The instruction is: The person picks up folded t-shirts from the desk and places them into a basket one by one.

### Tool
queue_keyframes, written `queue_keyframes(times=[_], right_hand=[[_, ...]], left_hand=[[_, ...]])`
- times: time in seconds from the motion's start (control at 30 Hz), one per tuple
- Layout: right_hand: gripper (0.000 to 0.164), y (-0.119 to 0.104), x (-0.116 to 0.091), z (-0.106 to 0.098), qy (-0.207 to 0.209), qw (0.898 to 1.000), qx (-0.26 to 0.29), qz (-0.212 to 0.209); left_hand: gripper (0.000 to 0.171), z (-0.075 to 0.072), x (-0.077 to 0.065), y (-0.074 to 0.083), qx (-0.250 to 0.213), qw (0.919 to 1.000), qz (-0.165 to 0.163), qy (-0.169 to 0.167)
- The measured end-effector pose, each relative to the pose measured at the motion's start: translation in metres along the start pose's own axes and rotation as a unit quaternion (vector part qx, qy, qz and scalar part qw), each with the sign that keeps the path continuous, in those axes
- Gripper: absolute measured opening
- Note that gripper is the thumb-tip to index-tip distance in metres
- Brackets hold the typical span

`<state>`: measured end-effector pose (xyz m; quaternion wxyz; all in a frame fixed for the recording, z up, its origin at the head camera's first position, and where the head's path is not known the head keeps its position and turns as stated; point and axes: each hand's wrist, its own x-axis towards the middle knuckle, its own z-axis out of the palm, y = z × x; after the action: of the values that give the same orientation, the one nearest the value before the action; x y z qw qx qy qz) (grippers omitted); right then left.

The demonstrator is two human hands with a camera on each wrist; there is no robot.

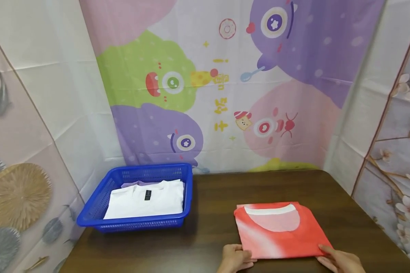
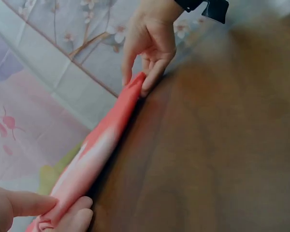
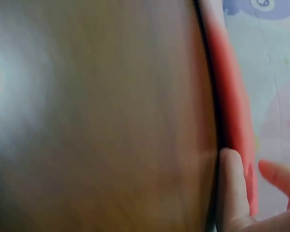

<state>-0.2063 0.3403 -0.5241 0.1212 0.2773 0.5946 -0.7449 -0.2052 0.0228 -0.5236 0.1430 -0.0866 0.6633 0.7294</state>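
Observation:
A folded red and white T-shirt [image 1: 270, 233] lies on the brown table, its white-edged neckline facing away from me. At its near left corner, my left hand [image 1: 235, 258] pinches the folded edge, thumb on top and fingers beneath. My right hand [image 1: 339, 259] holds the near right corner the same way. The left wrist view shows both hands on the shirt's near edge [image 2: 94, 152], with the right hand [image 2: 152, 48] at the far end. In the right wrist view, fingers [image 3: 234, 188] of the right hand lie under the red fabric.
A blue plastic basket [image 1: 140, 224] stands at the table's left. Inside it, a folded white T-shirt [image 1: 164, 203] with a dark neck label lies over a purple garment [image 1: 136, 184]. A cartoon-printed curtain [image 1: 225, 151] hangs behind the brown table [image 1: 205, 212], and patterned cloths flank both sides.

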Motion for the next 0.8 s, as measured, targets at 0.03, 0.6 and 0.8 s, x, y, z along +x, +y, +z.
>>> queue_keyframes(times=[0.03,0.6,0.8], right_hand=[[0.036,-0.003,0.001,-0.001,0.002,1.000,-0.005,-0.007],[0.008,-0.017,0.003,0.000,-0.027,0.995,-0.078,-0.057],[0.021,-0.013,-0.004,0.015,-0.037,0.992,-0.108,-0.058]], left_hand=[[0.027,0.000,0.002,0.001,0.001,1.0000,0.002,0.000],[0.020,0.000,0.025,0.014,0.107,0.9855,0.056,0.119],[0.022,-0.018,0.018,0.012,0.111,0.9858,0.069,0.106]])
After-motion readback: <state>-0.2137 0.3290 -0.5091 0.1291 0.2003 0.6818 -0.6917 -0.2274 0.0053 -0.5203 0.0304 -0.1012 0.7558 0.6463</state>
